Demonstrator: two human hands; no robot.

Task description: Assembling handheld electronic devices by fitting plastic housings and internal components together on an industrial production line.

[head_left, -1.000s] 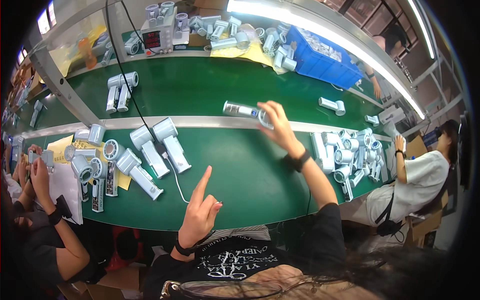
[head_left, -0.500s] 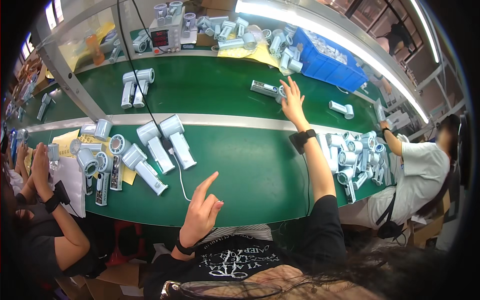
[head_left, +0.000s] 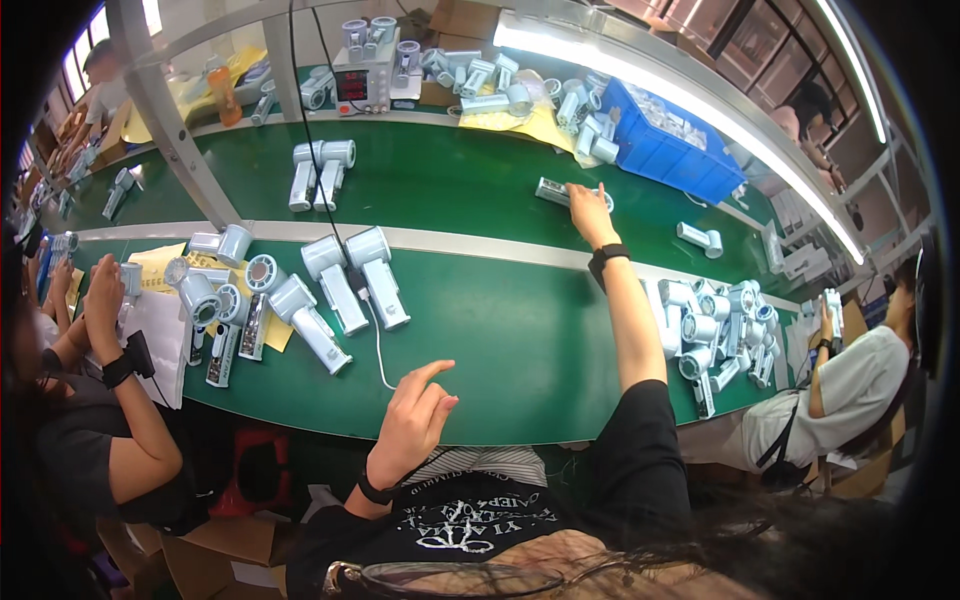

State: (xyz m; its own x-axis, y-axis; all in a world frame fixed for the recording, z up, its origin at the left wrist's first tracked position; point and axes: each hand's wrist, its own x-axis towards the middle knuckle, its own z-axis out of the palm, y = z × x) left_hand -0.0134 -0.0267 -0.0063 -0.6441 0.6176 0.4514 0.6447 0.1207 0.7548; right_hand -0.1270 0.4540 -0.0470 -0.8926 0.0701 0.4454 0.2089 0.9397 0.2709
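Note:
My right hand [head_left: 591, 216] reaches across to the far green belt, its fingers closed over a pale blue handheld fan [head_left: 552, 189]. That fan lies on its side with its open handle showing inner parts; the hand covers its middle. My left hand [head_left: 412, 415] hovers over the near edge of the bench, index finger stretched out and thumb apart, holding nothing. Left of it, a white cable [head_left: 378, 345] runs by two fans [head_left: 381, 285] lying side by side. Another single fan [head_left: 700, 239] lies on the belt to the right of my right hand.
A heap of fans [head_left: 700, 328] lies at the bench's right, and several more [head_left: 200, 295] on yellow paper at left. Beyond the belt stand a blue bin [head_left: 670, 165] and a power supply [head_left: 362, 85]. A metal rail [head_left: 470, 248] divides the surfaces. Co-workers sit on both sides.
My right hand has come down from spread fingers above the fan to fingers closed over it. My left hand stays in much the same pose. The whole view has shifted slightly.

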